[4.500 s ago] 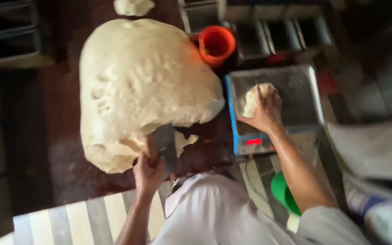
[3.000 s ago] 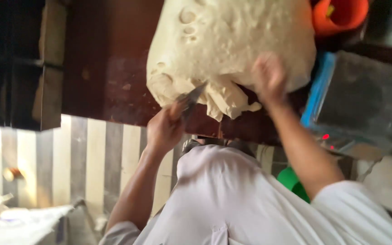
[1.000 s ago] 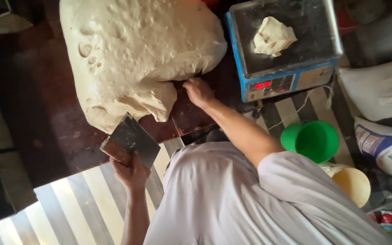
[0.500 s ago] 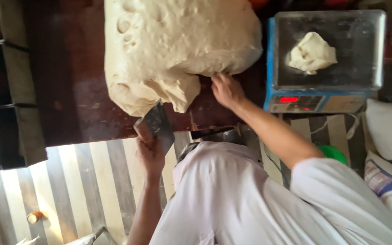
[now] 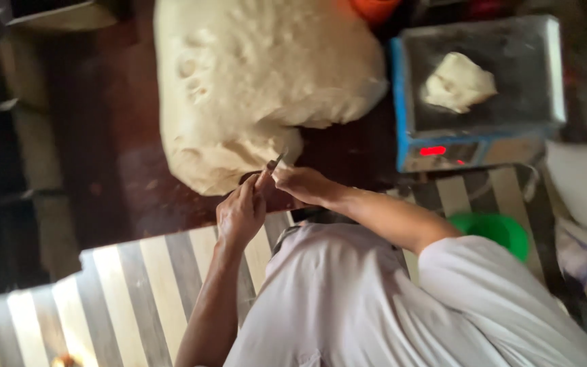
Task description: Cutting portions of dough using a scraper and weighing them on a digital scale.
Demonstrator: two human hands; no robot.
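The big pale dough mass [image 5: 253, 81] lies on the dark wooden surface [image 5: 117, 156]. At its near edge the left hand [image 5: 240, 212] grips a flat metal scraper [image 5: 274, 163], fingers closed round it; the right hand [image 5: 304, 185], fingers curled, touches the blade. Right of the dough, a blue scale [image 5: 477, 146] carries a small dough lump [image 5: 458, 83]; a green bowl [image 5: 494, 230] sits nearer.
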